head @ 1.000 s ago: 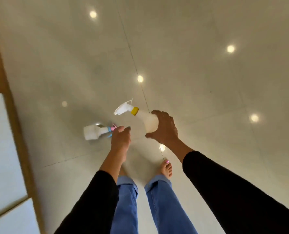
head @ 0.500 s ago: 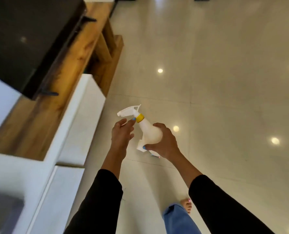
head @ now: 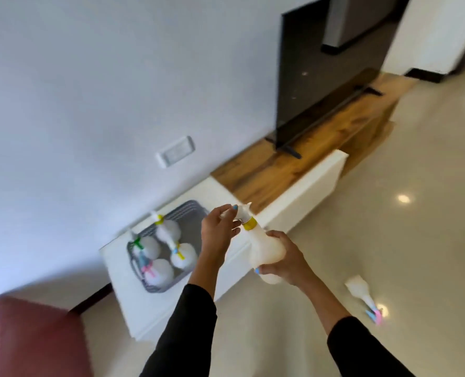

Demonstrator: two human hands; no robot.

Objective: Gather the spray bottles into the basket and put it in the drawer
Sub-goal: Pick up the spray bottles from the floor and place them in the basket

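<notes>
Head view blurred; basket (head: 190,213) bottles' (head: 162,272) trigger heads indistinct.

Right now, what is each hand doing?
Left hand: closed on the spray head of the yellow-collared bottle.
Right hand: closed around that bottle's body.

Both arms are stretched forward in black sleeves. The right hand (head: 285,263) is wrapped around a bottle's body; its nozzle is pinched by the left hand (head: 217,232).
</notes>
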